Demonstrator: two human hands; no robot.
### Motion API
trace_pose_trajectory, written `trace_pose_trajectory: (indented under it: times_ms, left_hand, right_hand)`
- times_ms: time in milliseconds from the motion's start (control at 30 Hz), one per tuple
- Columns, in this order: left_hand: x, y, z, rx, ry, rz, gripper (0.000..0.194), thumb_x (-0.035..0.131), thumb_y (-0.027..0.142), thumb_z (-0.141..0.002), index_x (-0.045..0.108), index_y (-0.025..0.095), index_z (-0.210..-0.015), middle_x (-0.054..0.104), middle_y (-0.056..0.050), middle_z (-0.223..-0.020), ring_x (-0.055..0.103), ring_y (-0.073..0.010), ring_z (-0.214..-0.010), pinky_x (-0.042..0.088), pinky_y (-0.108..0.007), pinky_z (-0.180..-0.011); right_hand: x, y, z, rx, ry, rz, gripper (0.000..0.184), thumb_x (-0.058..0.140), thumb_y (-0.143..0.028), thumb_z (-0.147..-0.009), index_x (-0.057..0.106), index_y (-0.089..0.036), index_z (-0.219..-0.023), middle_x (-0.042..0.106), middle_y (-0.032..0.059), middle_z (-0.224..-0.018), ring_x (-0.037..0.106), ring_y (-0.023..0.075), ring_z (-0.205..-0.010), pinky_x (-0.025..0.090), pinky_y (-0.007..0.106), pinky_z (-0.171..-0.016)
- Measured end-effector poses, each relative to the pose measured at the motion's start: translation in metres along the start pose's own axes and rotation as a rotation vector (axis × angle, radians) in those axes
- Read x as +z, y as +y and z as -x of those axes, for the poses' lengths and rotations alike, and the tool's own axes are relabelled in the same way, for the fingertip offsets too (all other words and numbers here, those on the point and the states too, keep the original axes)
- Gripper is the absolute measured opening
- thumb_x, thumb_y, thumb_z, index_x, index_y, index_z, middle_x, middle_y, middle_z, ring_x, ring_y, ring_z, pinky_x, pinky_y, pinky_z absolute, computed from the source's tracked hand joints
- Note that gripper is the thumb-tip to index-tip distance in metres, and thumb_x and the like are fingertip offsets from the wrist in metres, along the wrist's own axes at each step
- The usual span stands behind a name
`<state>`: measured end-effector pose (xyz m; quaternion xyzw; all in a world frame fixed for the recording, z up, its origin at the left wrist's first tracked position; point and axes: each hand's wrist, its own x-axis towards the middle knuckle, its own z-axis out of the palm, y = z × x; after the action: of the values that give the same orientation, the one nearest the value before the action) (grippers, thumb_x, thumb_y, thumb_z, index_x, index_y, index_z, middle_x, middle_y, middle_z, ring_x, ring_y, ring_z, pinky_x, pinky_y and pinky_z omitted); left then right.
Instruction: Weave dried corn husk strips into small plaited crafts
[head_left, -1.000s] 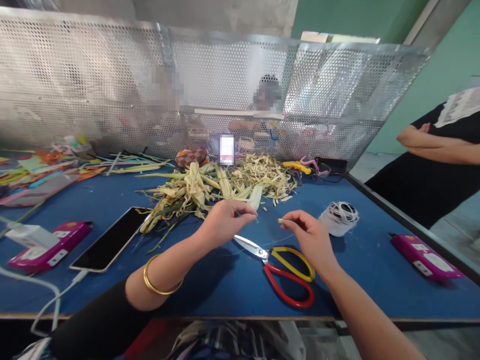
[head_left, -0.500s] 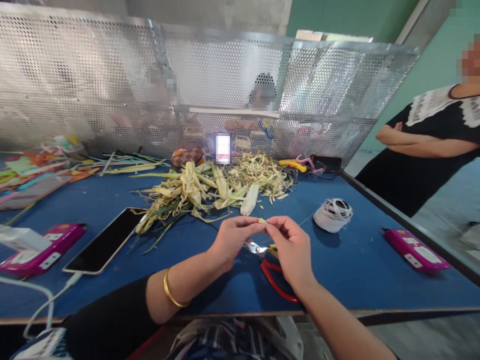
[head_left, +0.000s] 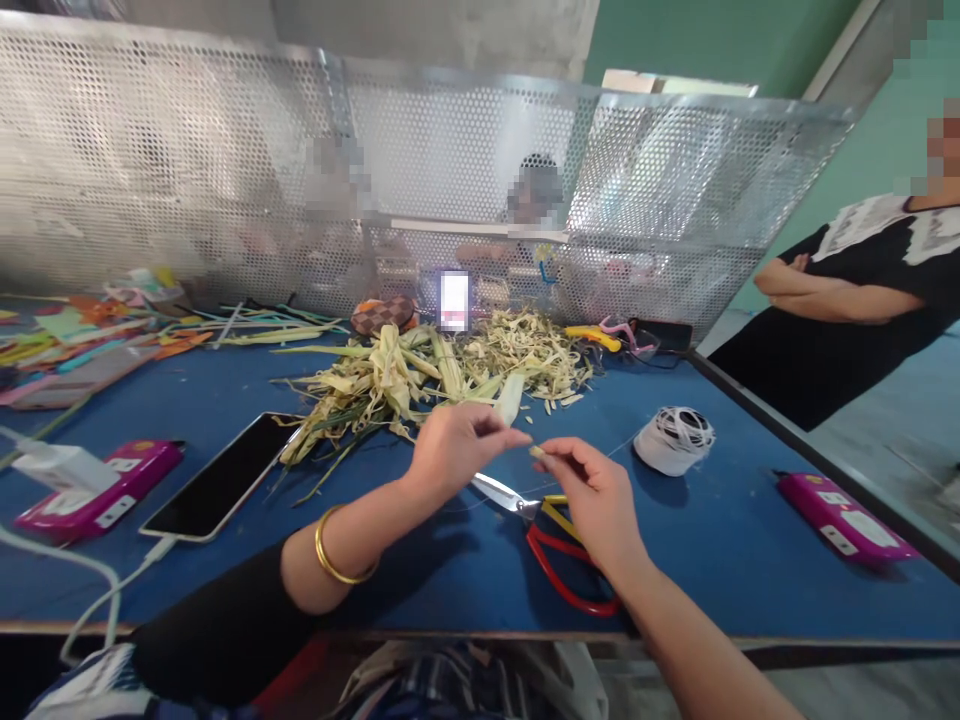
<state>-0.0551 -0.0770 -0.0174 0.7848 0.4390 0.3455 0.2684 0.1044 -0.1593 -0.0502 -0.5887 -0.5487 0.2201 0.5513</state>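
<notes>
Between the thumb and fingertips of my right hand (head_left: 592,495) is a small pale piece of corn husk (head_left: 537,453). My left hand (head_left: 457,450) is just to its left, thumb and fingers pressed together in a pinch; whatever they hold, if anything, is too fine to make out. Below both hands lie scissors (head_left: 506,495) with one red and one yellow handle, partly behind my right hand. A spool of white thread (head_left: 673,440) stands to the right, a thin strand running from it toward my hands. Beyond my hands is a heap of dry corn husks (head_left: 390,385).
A phone (head_left: 225,478) on a charging cable and a magenta power strip (head_left: 105,490) lie left. Another magenta power strip (head_left: 844,515) is at right. A perforated metal screen (head_left: 457,140) closes the table's back. A person with folded arms (head_left: 832,290) stands right.
My hands have come apart; the left moved up and left, off the husk piece. My right hand keeps it. More of the scissors now shows, and the whole view has shifted slightly.
</notes>
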Motion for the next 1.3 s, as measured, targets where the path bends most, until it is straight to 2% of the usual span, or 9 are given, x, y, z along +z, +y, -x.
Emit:
trace_pose_trajectory:
  times_ms: [100, 200, 300, 467, 667, 833, 967, 1133, 1300]
  left_hand:
    - [-0.021, -0.01, -0.028, -0.034, 0.16, -0.218, 0.03, 0.056, 0.045, -0.078, 0.068, 0.018, -0.074, 0.066, -0.001, -0.069, 0.055, -0.0131, -0.064, 0.035, -0.023, -0.057]
    - [-0.028, -0.024, -0.054, -0.138, 0.091, -0.395, 0.027, 0.064, 0.042, -0.071, 0.068, 0.02, -0.085, 0.069, -0.002, -0.081, 0.06, -0.0167, -0.074, 0.037, -0.023, -0.06]
    - [-0.018, -0.038, -0.07, -0.194, -0.061, -0.469, 0.028, 0.064, 0.047, -0.07, 0.07, 0.022, -0.08, 0.07, -0.003, -0.084, 0.061, -0.0184, -0.077, 0.038, -0.023, -0.06]
    - [-0.003, -0.055, -0.078, -0.262, 0.007, -0.493, 0.038, 0.06, 0.055, -0.07, 0.069, 0.02, -0.082, 0.07, -0.008, -0.089, 0.062, -0.0224, -0.083, 0.041, -0.026, -0.063]
    - [0.002, -0.06, -0.075, -0.239, 0.021, -0.446, 0.022, 0.059, 0.041, -0.072, 0.07, 0.022, -0.076, 0.071, -0.005, -0.085, 0.063, -0.0219, -0.084, 0.041, -0.025, -0.066]
    - [0.007, -0.06, -0.074, -0.338, 0.141, -0.089, 0.013, 0.066, 0.032, -0.064, 0.063, 0.02, -0.06, 0.069, -0.007, -0.082, 0.057, -0.0282, -0.1, 0.04, -0.029, -0.077]
    - [-0.002, -0.049, -0.076, -0.38, 0.141, 0.217, 0.014, 0.062, 0.032, -0.07, 0.062, 0.018, -0.069, 0.067, -0.007, -0.085, 0.058, -0.0244, -0.096, 0.042, -0.028, -0.074]
    - [-0.002, -0.019, -0.063, -0.424, -0.076, 0.688, 0.017, 0.052, 0.028, -0.081, 0.06, 0.014, -0.076, 0.066, -0.007, -0.081, 0.061, -0.014, -0.072, 0.048, -0.025, -0.068]
    - [0.015, -0.005, -0.045, -0.712, -0.347, 1.323, 0.015, 0.05, 0.018, -0.085, 0.059, 0.012, -0.074, 0.06, -0.002, -0.065, 0.057, -0.0091, -0.057, 0.047, -0.021, -0.061]
  right_hand:
    - [-0.006, 0.001, -0.005, -0.001, 0.02, 0.02, 0.017, 0.054, -0.036, -0.081, 0.062, -0.021, -0.08, 0.067, 0.0024, -0.072, 0.063, 0.0208, -0.073, 0.046, 0.03, -0.068]
    - [-0.007, -0.001, -0.015, -0.038, 0.021, 0.04, 0.017, 0.051, -0.037, -0.082, 0.058, -0.022, -0.081, 0.066, 0.0024, -0.073, 0.063, 0.0212, -0.075, 0.046, 0.031, -0.071]
    - [-0.002, -0.003, -0.029, -0.085, -0.001, 0.034, 0.015, 0.049, -0.035, -0.081, 0.055, -0.022, -0.08, 0.065, 0.0029, -0.074, 0.063, 0.0214, -0.075, 0.046, 0.032, -0.071]
    - [0.009, 0.0, -0.051, -0.099, -0.072, 0.026, 0.013, 0.049, -0.032, -0.079, 0.055, -0.022, -0.079, 0.065, 0.0025, -0.073, 0.062, 0.021, -0.074, 0.045, 0.033, -0.072]
    - [0.024, 0.016, -0.075, -0.085, -0.113, 0.001, 0.014, 0.05, -0.033, -0.077, 0.057, -0.021, -0.078, 0.064, 0.0016, -0.07, 0.06, 0.02, -0.071, 0.044, 0.032, -0.071]
    - [0.027, 0.026, -0.077, -0.066, -0.145, -0.026, 0.015, 0.051, -0.033, -0.077, 0.057, -0.02, -0.076, 0.064, 0.0018, -0.069, 0.061, 0.02, -0.07, 0.045, 0.033, -0.071]
    - [0.014, 0.025, -0.075, -0.037, -0.098, -0.07, 0.016, 0.055, -0.036, -0.077, 0.06, -0.021, -0.078, 0.065, 0.0015, -0.07, 0.061, 0.0207, -0.074, 0.045, 0.033, -0.073]
    - [-0.003, 0.017, -0.077, 0.047, 0.033, -0.275, 0.022, 0.066, -0.04, -0.07, 0.064, -0.02, -0.081, 0.069, 0.0052, -0.093, 0.06, 0.023, -0.091, 0.044, 0.034, -0.079]
    - [-0.002, 0.01, -0.074, 0.039, -0.106, -0.377, 0.019, 0.068, -0.038, -0.071, 0.064, -0.02, -0.076, 0.066, 0.0065, -0.112, 0.057, 0.0244, -0.106, 0.041, 0.036, -0.091]
